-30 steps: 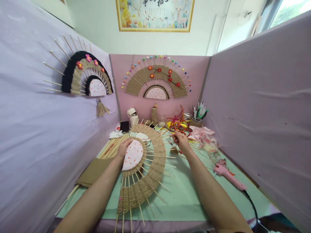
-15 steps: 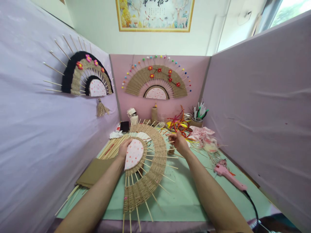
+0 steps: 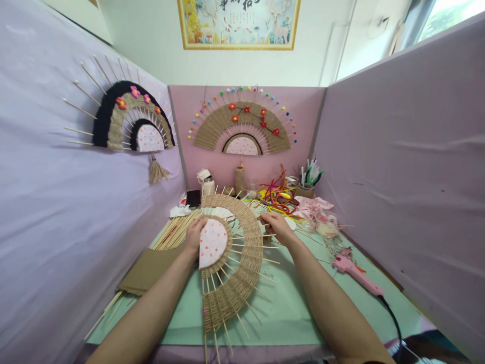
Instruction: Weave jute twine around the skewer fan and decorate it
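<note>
A half-round woven fan (image 3: 242,273) of tan cord on thin wooden sticks stands tilted on the green mat (image 3: 288,313). Its centre is a pink dotted fabric half-disc (image 3: 212,242). My left hand (image 3: 195,233) grips the flat left edge of that half-disc, fingers curled round it. My right hand (image 3: 276,226) is at the fan's right rim, fingers pinched together among the stick ends. What the pinch holds is too small to make out.
A pink glue gun (image 3: 354,273) with a black cord lies right. Coloured pipe cleaners (image 3: 278,194), pink fabric scraps (image 3: 316,210), a tool pot (image 3: 306,189) and a twine spool (image 3: 240,179) crowd the back. Loose sticks (image 3: 172,232) and brown card (image 3: 149,270) lie left. Two finished fans hang on partitions.
The fan has turned and shifted right, its lower end swinging toward the middle. My right hand came down from the pipe cleaners to the fan's right rim.
</note>
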A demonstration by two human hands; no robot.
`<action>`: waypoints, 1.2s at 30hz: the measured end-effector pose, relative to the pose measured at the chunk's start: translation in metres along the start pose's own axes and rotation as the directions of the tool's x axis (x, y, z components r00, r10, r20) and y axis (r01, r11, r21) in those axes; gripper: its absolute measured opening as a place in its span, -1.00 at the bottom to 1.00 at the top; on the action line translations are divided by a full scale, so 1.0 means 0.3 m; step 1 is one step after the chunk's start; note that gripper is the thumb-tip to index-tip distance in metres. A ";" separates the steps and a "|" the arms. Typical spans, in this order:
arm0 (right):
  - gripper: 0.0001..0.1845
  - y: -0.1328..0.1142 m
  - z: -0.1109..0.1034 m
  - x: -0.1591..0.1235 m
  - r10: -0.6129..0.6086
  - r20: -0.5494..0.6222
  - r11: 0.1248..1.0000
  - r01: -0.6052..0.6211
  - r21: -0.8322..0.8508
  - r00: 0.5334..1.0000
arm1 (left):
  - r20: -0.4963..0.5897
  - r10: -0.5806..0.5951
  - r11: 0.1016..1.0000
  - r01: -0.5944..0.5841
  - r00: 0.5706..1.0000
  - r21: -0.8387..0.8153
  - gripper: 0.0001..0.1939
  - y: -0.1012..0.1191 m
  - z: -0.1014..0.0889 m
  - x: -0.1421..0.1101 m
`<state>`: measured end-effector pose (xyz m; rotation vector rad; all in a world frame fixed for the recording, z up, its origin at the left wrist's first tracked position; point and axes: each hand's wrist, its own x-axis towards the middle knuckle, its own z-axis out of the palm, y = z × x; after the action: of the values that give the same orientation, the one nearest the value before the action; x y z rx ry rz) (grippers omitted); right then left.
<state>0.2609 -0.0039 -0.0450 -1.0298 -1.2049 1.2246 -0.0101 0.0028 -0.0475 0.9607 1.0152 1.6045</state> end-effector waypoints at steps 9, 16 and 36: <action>-0.68 0.002 -0.033 0.021 0.102 -0.055 0.983 -0.092 0.162 0.993 | 0.313 -0.534 0.810 0.581 0.785 -0.076 -0.86 -0.025 0.003 0.002; -0.68 0.001 -0.040 0.024 0.114 -0.036 0.983 -0.107 0.152 0.993 | 0.466 -0.582 0.753 0.658 0.666 0.001 -0.81 -0.004 -0.025 -0.022; -0.50 -0.020 -0.087 0.017 -0.407 -0.269 0.860 0.267 -0.434 0.873 | 0.358 -0.402 0.905 0.425 0.842 0.017 -0.80 0.005 -0.010 -0.040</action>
<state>0.2873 0.0019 -0.0415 -1.1965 -1.2978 0.4985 -0.0108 -0.0095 -0.0487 0.8749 0.8421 1.0488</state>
